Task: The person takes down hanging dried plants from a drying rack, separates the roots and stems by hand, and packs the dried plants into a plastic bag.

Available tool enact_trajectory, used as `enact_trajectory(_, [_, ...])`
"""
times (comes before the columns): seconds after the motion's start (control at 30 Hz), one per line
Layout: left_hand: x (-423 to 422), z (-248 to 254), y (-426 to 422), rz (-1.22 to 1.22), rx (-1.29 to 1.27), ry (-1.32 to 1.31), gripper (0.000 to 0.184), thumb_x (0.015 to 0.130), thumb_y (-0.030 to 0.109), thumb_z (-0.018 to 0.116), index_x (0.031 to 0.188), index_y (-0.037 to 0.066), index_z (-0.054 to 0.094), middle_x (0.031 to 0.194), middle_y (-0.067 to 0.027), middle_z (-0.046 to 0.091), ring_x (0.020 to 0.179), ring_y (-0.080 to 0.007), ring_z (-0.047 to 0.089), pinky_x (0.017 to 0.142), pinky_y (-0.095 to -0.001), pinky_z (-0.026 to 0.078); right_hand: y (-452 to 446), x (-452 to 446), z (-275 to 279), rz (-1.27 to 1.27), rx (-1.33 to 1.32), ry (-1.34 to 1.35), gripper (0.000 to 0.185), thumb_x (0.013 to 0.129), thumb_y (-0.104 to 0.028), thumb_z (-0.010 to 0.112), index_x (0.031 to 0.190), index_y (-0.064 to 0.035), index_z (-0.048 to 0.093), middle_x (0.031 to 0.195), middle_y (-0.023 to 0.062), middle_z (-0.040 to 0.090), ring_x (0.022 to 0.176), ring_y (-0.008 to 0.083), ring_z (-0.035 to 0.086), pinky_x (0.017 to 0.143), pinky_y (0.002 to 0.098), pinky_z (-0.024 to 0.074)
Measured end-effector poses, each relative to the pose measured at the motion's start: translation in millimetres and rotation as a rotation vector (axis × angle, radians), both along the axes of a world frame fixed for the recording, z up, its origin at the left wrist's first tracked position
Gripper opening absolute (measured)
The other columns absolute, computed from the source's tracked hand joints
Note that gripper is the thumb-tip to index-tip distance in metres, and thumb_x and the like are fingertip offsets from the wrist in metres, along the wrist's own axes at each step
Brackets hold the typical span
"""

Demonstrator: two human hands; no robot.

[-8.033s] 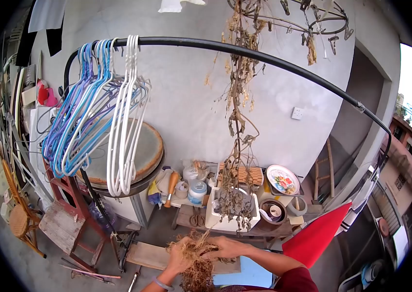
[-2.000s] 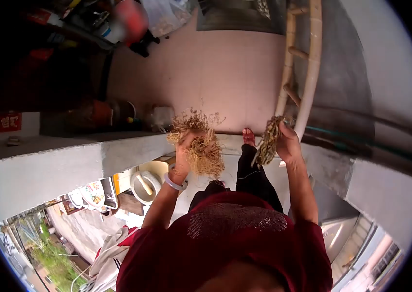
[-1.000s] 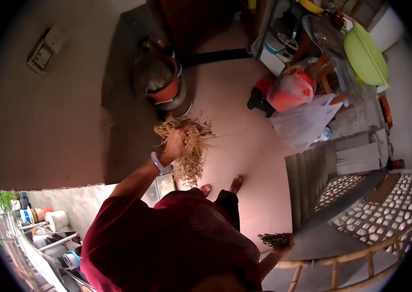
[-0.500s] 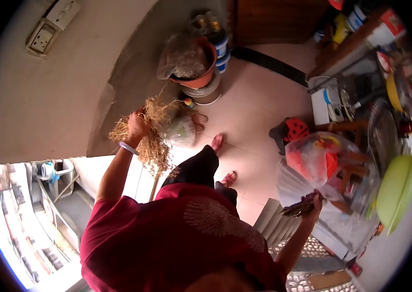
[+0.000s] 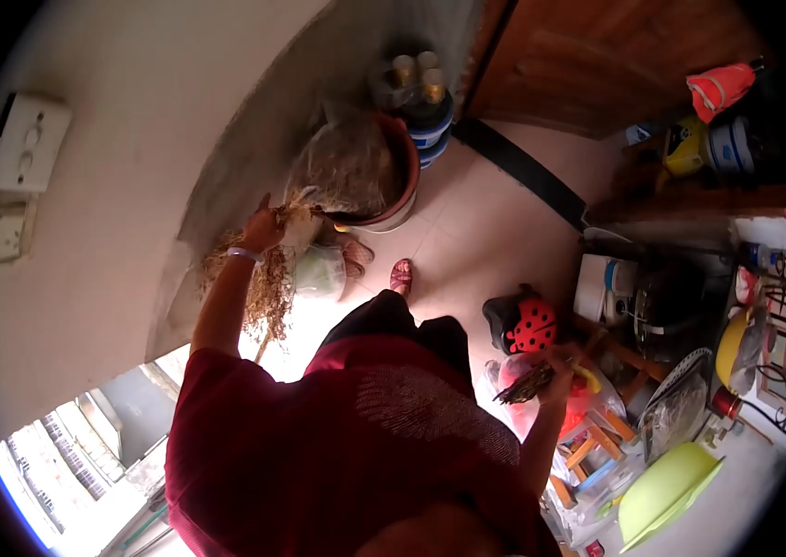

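One dry tangle [image 5: 268,290], left hand [image 5: 265,229]; one dark bundle [image 5: 525,382], right hand [image 5: 557,369].

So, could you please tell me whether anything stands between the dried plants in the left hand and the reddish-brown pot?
Only the plastic bag seems to, bulging over the side of the reddish-brown pot nearest the left hand and its dried plants. Whether plants and bag touch, I cannot tell.
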State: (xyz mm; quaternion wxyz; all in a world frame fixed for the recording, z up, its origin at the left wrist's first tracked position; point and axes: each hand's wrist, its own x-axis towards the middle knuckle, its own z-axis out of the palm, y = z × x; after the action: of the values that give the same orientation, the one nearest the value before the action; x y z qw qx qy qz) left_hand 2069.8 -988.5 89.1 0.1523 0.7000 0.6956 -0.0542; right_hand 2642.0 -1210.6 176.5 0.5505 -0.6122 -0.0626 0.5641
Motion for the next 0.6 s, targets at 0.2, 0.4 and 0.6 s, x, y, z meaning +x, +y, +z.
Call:
enact_trajectory(0.2, [0.5, -20.9, 56.0, 0.112, -0.087, -0.150, 0.043, 0.071, 0.017, 0.060, 0.112, 0.004, 0.059, 0.135, -0.0235, 0.036, 0.087, -0.0414, 0.059, 0.081, -0.0446, 0.048, 107.7, 46.8, -10.6, 0.116, -0.065, 0.013, 0.010, 0.077, -0.012, 0.063, 0.083, -0.0067, 0.056, 0.065, 0.0045, 0.055, 0.059, 0.0179, 0.055, 0.056, 0.0315, 0.0481])
enact_trajectory(0.4, [31.7, -36.0, 69.0, 0.098, 0.137, -0.285, 0.047, 0.069, 0.010, 0.059, 0.116, 0.009, 0.054, 0.123, -0.0183, 0.048, 0.095, -0.0378, 0.057, 0.079, -0.0450, 0.047, 268.5, 74.9, -56.5, 0.400, -0.131, 0.144, 0.007, 0.078, -0.008, 0.060, 0.083, -0.0058, 0.057, 0.064, 0.0035, 0.052, 0.058, 0.0162, 0.053, 0.053, 0.0319, 0.0465])
enact_trajectory(0.6, [104.8, 39.3, 59.9, 0.323, 0.006, -0.080, 0.036, 0.068, 0.003, 0.056, 0.104, 0.005, 0.056, 0.092, -0.0172, 0.060, 0.082, -0.0366, 0.060, 0.069, -0.0445, 0.049, 448.4, 4.3, -33.5, 1.042, -0.138, -0.147, 0.011, 0.070, -0.006, 0.067, 0.079, -0.0054, 0.060, 0.066, 0.0047, 0.057, 0.057, 0.0135, 0.056, 0.050, 0.0258, 0.0455])
